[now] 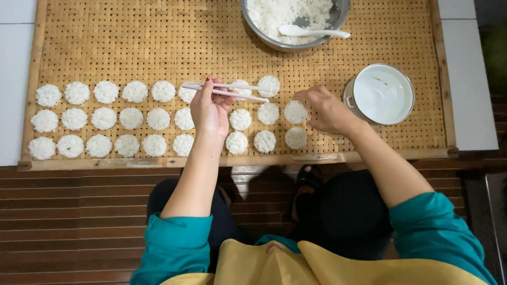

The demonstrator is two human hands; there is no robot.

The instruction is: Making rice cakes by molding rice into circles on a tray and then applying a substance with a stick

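My left hand (210, 110) grips a pair of white chopsticks (228, 89) that point right over the top row of round white rice discs. My right hand (323, 110) rests on the woven bamboo tray (158, 47), its fingertips on a rice disc (295, 112) inside what looks like a clear ring mould; I cannot tell whether the fingers grip it. Another flat disc (296, 138) lies just below. Three rows of finished rice discs (105, 117) run leftward across the tray's near half.
A metal bowl (338, 21) of cooked rice with a white spoon (311, 32) stands at the tray's far edge. A white enamel mug of water (381, 94) sits right of my right hand. The tray lies on a white surface (470, 79) above a wooden slat floor (79, 211).
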